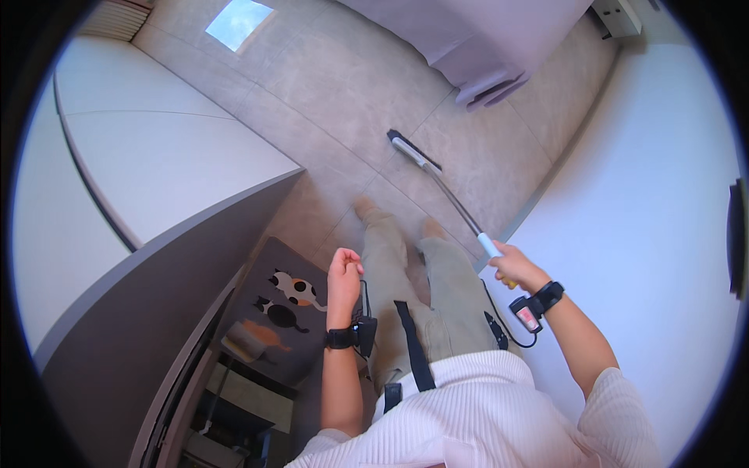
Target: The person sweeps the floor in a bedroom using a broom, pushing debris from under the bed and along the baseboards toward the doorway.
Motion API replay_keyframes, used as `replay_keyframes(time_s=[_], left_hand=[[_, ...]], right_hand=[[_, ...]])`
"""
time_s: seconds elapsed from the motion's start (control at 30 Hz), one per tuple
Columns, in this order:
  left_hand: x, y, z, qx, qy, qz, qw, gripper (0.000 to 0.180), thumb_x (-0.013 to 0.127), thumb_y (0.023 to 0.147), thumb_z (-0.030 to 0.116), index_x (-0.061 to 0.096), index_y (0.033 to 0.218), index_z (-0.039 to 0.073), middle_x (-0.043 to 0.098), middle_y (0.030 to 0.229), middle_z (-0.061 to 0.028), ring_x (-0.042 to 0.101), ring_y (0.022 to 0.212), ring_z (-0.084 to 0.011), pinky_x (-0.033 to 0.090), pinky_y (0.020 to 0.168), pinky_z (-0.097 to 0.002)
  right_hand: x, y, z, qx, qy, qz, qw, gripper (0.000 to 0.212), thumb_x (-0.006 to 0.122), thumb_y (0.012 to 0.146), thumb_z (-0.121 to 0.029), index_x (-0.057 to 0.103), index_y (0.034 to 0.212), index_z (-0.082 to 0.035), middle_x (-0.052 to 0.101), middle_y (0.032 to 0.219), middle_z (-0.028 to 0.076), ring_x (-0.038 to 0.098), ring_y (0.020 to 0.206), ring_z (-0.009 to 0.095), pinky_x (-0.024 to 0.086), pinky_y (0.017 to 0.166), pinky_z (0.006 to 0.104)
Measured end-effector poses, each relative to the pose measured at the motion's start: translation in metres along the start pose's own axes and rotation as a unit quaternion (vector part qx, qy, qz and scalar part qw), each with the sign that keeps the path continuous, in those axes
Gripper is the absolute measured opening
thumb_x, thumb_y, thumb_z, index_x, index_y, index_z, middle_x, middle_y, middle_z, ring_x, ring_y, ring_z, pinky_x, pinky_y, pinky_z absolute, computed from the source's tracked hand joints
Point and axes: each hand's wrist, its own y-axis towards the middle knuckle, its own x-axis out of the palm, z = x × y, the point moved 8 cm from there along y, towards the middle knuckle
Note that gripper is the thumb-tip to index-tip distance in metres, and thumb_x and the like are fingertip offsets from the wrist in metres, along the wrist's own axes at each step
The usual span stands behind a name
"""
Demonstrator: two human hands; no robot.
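Observation:
My right hand (511,267) is wrapped round the pale grip of a broom (452,196). The broom's thin metal handle slants away and to the left. Its white head with dark bristles rests on the tiled floor (328,101), a little beyond my feet. My left hand (345,269) hangs beside my left thigh, its fingers curled in with nothing visible in them.
A white cabinet (172,132) with a dark end panel stands at the left. Below it lies a grey mat (273,261) with cat pictures. Draped lilac cloth (499,47) reaches the floor ahead. A white wall (624,234) runs along the right.

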Motion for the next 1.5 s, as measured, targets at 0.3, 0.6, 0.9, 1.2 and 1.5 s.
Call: replay_keyframes(time_s=[0.3, 0.6, 0.9, 1.2, 1.5], left_hand=[[-0.082, -0.039, 0.173, 0.080, 0.070, 0.012, 0.994, 0.021, 0.029, 0.061, -0.011, 0.041, 0.060, 0.006, 0.039, 0.053, 0.0017, 0.033, 0.049, -0.0071, 0.024, 0.046, -0.0213], [-0.038, -0.094, 0.381, 0.238, 0.131, -0.037, 0.962, 0.011, 0.040, 0.073, -0.002, 0.049, 0.070, 0.003, 0.043, 0.057, -0.0041, 0.043, 0.055, -0.0110, 0.036, 0.051, -0.0274], [0.014, 0.027, 0.613, 0.217, 0.077, -0.077, 0.970, 0.024, 0.033, 0.079, -0.008, 0.051, 0.092, 0.001, 0.062, 0.089, -0.0083, 0.061, 0.064, -0.0151, 0.048, 0.058, -0.0274], [-0.098, 0.165, 0.809, 0.235, -0.022, 0.128, 0.963, 0.027, 0.033, 0.076, -0.010, 0.050, 0.092, 0.003, 0.060, 0.107, -0.0109, 0.062, 0.087, -0.0196, 0.049, 0.069, -0.0295], [-0.364, 0.311, 0.911, 0.168, -0.128, 0.271, 0.939, 0.016, 0.036, 0.085, 0.001, 0.049, 0.094, 0.003, 0.063, 0.085, -0.0110, 0.062, 0.072, -0.0167, 0.046, 0.061, -0.0256]], right_hand=[[-0.065, -0.159, -0.068, -0.048, 0.091, 0.049, 0.994, 0.053, 0.047, 0.083, -0.011, 0.037, 0.135, -0.010, 0.045, 0.060, 0.001, 0.037, 0.041, 0.005, 0.030, 0.035, 0.0192], [-0.105, -0.296, -0.160, -0.151, 0.075, 0.095, 0.981, 0.058, 0.051, 0.078, -0.005, 0.042, 0.134, -0.017, 0.046, 0.054, 0.001, 0.040, 0.038, 0.009, 0.031, 0.033, 0.0248], [-0.202, -0.227, -0.399, -0.210, 0.022, 0.015, 0.977, 0.055, 0.051, 0.079, -0.004, 0.044, 0.132, -0.017, 0.044, 0.056, -0.001, 0.039, 0.042, 0.007, 0.029, 0.035, 0.0235], [-0.228, -0.236, -0.791, -0.340, -0.285, 0.024, 0.896, 0.030, 0.051, 0.076, -0.014, 0.060, 0.103, -0.005, 0.060, 0.068, 0.013, 0.055, 0.051, 0.021, 0.041, 0.046, 0.0345], [-0.080, -0.243, -1.146, -0.337, -0.430, -0.048, 0.837, 0.047, 0.049, 0.078, -0.015, 0.051, 0.124, -0.008, 0.064, 0.082, 0.013, 0.060, 0.072, 0.022, 0.046, 0.063, 0.0333]])
